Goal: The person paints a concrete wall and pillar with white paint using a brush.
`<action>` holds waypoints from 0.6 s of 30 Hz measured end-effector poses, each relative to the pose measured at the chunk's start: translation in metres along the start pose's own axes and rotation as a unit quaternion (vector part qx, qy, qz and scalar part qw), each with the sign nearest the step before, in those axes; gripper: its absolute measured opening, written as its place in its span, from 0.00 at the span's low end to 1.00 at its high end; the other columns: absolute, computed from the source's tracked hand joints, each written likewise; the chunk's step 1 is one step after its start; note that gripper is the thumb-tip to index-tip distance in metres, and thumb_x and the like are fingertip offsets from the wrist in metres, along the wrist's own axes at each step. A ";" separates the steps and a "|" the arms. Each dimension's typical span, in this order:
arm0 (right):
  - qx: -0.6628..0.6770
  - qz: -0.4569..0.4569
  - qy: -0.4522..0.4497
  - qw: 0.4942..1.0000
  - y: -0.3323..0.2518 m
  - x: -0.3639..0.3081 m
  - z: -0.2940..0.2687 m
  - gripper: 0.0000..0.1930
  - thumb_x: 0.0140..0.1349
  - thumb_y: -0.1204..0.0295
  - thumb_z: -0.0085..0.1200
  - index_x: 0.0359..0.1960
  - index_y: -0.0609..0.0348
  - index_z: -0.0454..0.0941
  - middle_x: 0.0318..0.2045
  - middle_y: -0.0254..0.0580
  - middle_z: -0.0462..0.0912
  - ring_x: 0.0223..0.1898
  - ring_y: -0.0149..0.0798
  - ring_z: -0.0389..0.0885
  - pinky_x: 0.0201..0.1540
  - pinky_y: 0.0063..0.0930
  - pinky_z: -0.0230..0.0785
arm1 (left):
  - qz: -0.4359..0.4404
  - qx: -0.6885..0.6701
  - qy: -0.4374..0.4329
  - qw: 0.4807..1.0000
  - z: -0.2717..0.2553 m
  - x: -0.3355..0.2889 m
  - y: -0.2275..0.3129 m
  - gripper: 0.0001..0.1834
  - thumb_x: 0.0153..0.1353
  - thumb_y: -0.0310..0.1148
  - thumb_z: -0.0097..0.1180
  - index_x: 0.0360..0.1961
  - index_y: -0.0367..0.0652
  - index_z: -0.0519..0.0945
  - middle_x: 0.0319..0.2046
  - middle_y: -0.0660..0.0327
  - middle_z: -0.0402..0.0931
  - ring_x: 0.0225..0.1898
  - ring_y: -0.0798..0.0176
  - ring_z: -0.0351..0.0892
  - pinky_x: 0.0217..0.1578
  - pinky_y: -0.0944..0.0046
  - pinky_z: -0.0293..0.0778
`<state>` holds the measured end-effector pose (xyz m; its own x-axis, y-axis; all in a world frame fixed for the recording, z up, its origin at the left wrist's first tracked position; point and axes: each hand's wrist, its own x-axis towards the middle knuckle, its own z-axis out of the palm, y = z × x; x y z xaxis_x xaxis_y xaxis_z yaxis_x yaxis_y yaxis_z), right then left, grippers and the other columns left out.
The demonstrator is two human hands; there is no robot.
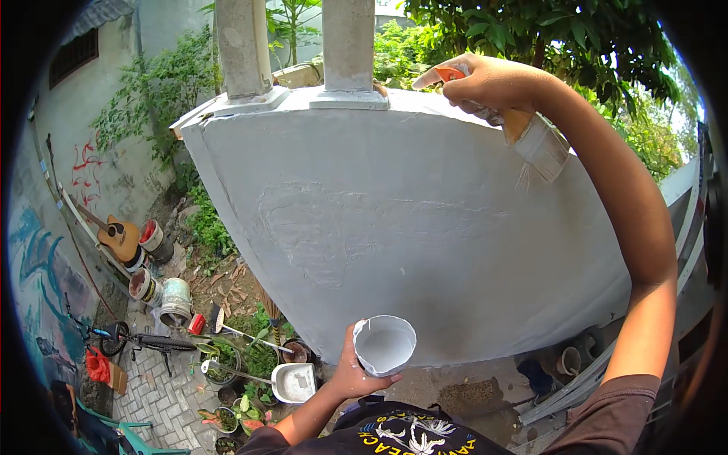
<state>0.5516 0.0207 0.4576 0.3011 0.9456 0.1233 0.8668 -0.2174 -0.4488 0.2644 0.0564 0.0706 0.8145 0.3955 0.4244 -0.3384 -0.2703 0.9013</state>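
Low in my left hand (pixel 350 375) sits a cup (pixel 361 350) of pale paint (pixel 385 353); my raised right hand (pixel 489 82) grips a wide brush (pixel 541 145), bristles down, by the grey wall (pixel 409 227).

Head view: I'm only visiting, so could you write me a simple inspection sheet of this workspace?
Surface: grey-white wall, with rough, uneven patches near its middle.
Job's things: wide paintbrush with whitish bristles, contact with the wall unclear; round cup with whitish contents.
Clutter: acoustic guitar, buckets, bicycle, dustpan and potted plants at left.
Grips: left grip, a bare hand, holds the cup; right grip, also bare, holds the paintbrush.
Cables: nothing seen.
Surroundings: two pillars, leafy tree, block paving.
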 end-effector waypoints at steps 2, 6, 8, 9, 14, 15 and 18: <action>-0.029 0.053 -0.012 0.998 -0.005 0.006 0.003 0.10 0.55 0.65 0.52 0.32 0.58 0.73 0.19 0.29 0.68 0.17 0.25 0.63 0.18 0.24 0.57 | 0.002 -0.006 -0.002 1.000 -0.003 -0.002 -0.001 0.53 0.39 0.37 0.78 0.61 0.40 0.54 0.54 0.54 0.68 0.57 0.58 0.70 0.58 0.56 0.66; -0.081 0.086 -0.022 0.993 -0.021 0.014 0.010 0.25 0.53 0.65 0.52 0.56 0.54 0.77 0.21 0.30 0.73 0.21 0.25 0.70 0.25 0.23 0.66 | -0.008 -0.020 -0.004 1.000 -0.010 -0.009 -0.007 0.53 0.39 0.36 0.78 0.62 0.40 0.54 0.54 0.54 0.68 0.57 0.58 0.70 0.58 0.56 0.66; -0.071 0.078 -0.030 0.994 -0.022 0.017 0.009 0.11 0.56 0.65 0.50 0.36 0.59 0.76 0.18 0.29 0.67 0.16 0.24 0.62 0.17 0.23 0.57 | -0.005 -0.026 0.001 1.000 -0.011 -0.013 -0.006 0.53 0.39 0.36 0.78 0.62 0.40 0.54 0.54 0.54 0.68 0.57 0.58 0.70 0.58 0.56 0.66; -0.029 0.047 -0.016 0.998 -0.015 0.020 0.003 0.13 0.57 0.66 0.48 0.39 0.59 0.78 0.17 0.28 0.65 0.16 0.24 0.61 0.17 0.23 0.56 | -0.003 -0.033 0.007 0.999 -0.013 -0.014 -0.006 0.53 0.39 0.36 0.78 0.62 0.40 0.54 0.54 0.54 0.68 0.57 0.58 0.70 0.58 0.56 0.66; 0.014 0.018 0.000 1.000 -0.005 0.019 -0.007 0.12 0.56 0.66 0.48 0.37 0.60 0.77 0.15 0.28 0.64 0.14 0.23 0.60 0.16 0.23 0.56 | -0.015 -0.027 0.010 0.999 -0.021 -0.018 -0.008 0.53 0.39 0.37 0.78 0.62 0.39 0.54 0.54 0.54 0.68 0.57 0.59 0.71 0.57 0.57 0.67; -0.005 0.051 0.012 0.999 -0.005 0.016 -0.006 0.11 0.55 0.66 0.49 0.35 0.60 0.77 0.16 0.28 0.64 0.14 0.24 0.61 0.16 0.23 0.56 | -0.013 -0.017 0.003 1.000 -0.022 -0.018 -0.009 0.53 0.39 0.37 0.78 0.62 0.39 0.54 0.53 0.54 0.68 0.56 0.59 0.71 0.57 0.57 0.67; -0.058 0.061 -0.011 0.996 -0.021 0.007 0.008 0.10 0.52 0.66 0.52 0.30 0.59 0.74 0.17 0.30 0.70 0.15 0.26 0.65 0.18 0.26 0.60 | -0.024 -0.040 0.008 0.999 -0.024 -0.017 0.002 0.53 0.39 0.36 0.78 0.62 0.39 0.54 0.53 0.54 0.69 0.56 0.59 0.71 0.57 0.57 0.67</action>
<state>0.5326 0.0338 0.4610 0.3997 0.9150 0.0548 0.8646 -0.3565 -0.3541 0.2386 0.0696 0.0675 0.8228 0.4209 0.3819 -0.3370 -0.1798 0.9242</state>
